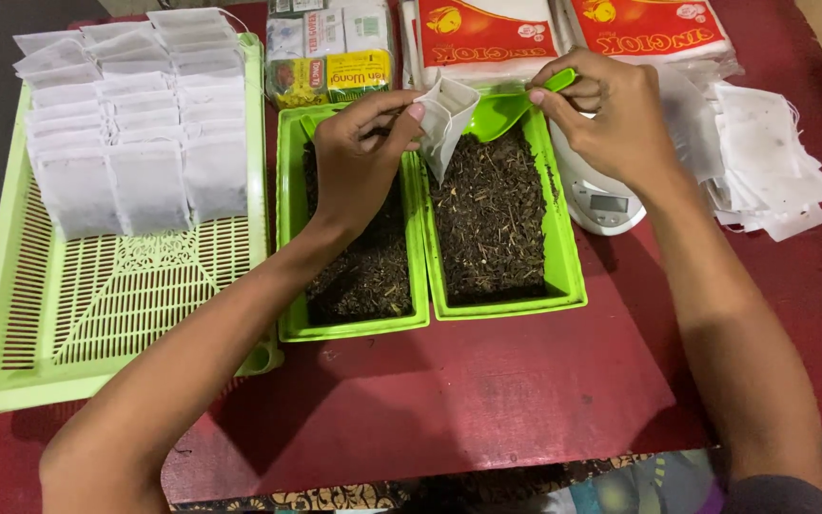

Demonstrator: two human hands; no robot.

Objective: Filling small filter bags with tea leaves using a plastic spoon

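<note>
Filled white sachets (135,124) line the slatted green tray (97,314) at left. At upper centre, the left hand (359,157) pinches an open paper pouch (446,119); the right hand (611,119) pinches a green scoop (506,109). A tilted pouch could spill leaves beyond the green tea trays (497,305).

Small white paper bag (447,119): mouth open, facing up-right, tilted, held above the gap btwn two green trays, pinched at its left edge by left hand (359,157). Green plastic scoop (506,107): bowl just beside bag's mouth, handle running up-right into right hand (611,119), fingers closed round it. Scoop sits over top end of right tray w/ dark loose tea.
</note>
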